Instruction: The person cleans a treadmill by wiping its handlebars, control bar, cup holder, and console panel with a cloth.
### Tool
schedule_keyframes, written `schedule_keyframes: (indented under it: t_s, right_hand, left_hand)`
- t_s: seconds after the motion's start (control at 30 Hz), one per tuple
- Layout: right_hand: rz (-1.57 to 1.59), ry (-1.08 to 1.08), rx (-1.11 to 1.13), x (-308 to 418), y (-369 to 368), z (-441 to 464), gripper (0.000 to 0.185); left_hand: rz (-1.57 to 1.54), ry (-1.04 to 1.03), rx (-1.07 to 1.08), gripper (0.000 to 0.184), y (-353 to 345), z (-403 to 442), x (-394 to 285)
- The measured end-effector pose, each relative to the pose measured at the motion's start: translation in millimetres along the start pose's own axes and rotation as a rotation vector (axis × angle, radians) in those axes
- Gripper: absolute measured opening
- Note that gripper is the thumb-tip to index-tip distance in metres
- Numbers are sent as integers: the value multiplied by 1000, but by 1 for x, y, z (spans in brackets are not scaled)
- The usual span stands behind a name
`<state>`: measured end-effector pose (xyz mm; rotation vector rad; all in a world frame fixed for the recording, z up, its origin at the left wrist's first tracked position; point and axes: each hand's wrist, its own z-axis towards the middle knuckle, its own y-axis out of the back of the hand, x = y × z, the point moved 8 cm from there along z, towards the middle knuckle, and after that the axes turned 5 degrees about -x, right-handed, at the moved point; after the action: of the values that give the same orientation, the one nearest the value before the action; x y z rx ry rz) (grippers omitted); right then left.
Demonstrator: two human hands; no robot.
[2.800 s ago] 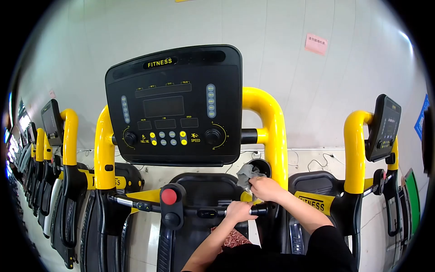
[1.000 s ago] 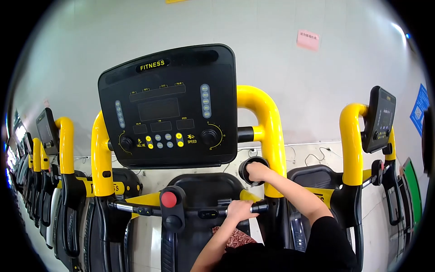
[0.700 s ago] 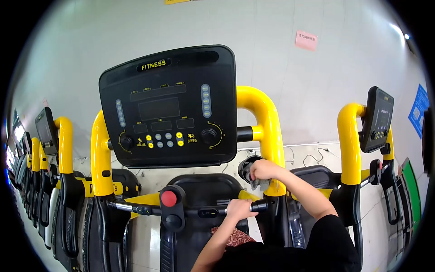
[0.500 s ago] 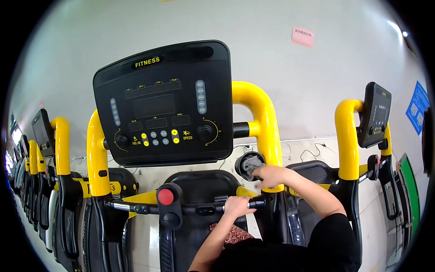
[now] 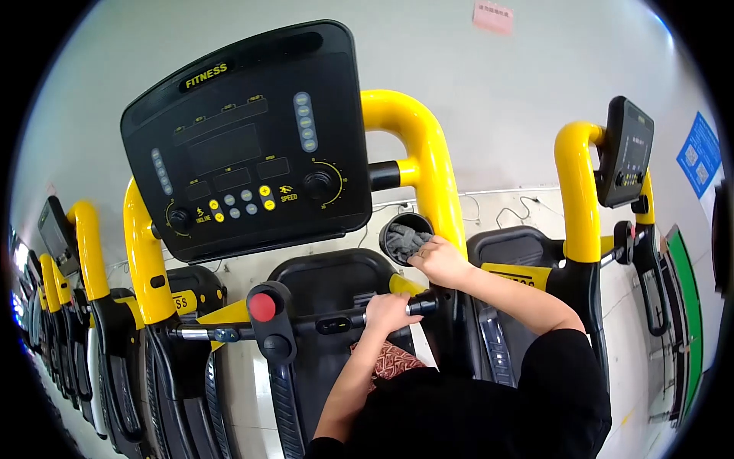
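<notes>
My left hand (image 5: 390,312) is wrapped round the treadmill's front handlebar (image 5: 353,321), near its right end. My right hand (image 5: 441,262) is at the black cup holder (image 5: 385,243) beside the yellow upright. Its fingers are closed on a crumpled grey cloth (image 5: 405,239) that sits inside the holder; the fingertips are partly hidden by the cloth. Above the bar stands the black treadmill console (image 5: 237,145), with its dials and buttons. A red stop button (image 5: 261,307) is on the post left of my left hand.
More treadmills stand to the left, and another console (image 5: 631,153) is on the right. The yellow frame tube (image 5: 428,153) rises just behind the cup holder. Cables (image 5: 520,210) lie on the floor by the wall. A pink notice (image 5: 493,17) hangs on the wall.
The view has tilted, so the console sits higher and further left. My right hand has moved from the cup holder's edge onto the grey cloth. My left hand stays on the handlebar.
</notes>
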<state>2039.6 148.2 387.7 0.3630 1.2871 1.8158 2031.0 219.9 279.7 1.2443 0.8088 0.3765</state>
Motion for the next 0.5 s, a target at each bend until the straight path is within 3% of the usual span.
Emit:
schedule_keyframes:
  t_s: [0.1,0.2,0.33,0.4,0.5]
  right_hand:
    - [146,-108,0,-9,28,0,12]
    - [338,-459,-119,-49,58,-10,17]
    - [423,-792,-649,-95,109,-40,17]
    - [526,-846,-913,-99,122,-48,14]
    - [397,-847,-854,-87,105,-43,20]
  left_hand:
    - [6,-4,11,49,3,0,-3]
    - [-12,4,-17,50,5,-1,-3]
    - [-1,-7,-30,49,7,0,-4]
    - [2,-7,-35,49,10,0,-5]
    - [4,7,-22,49,10,0,-5]
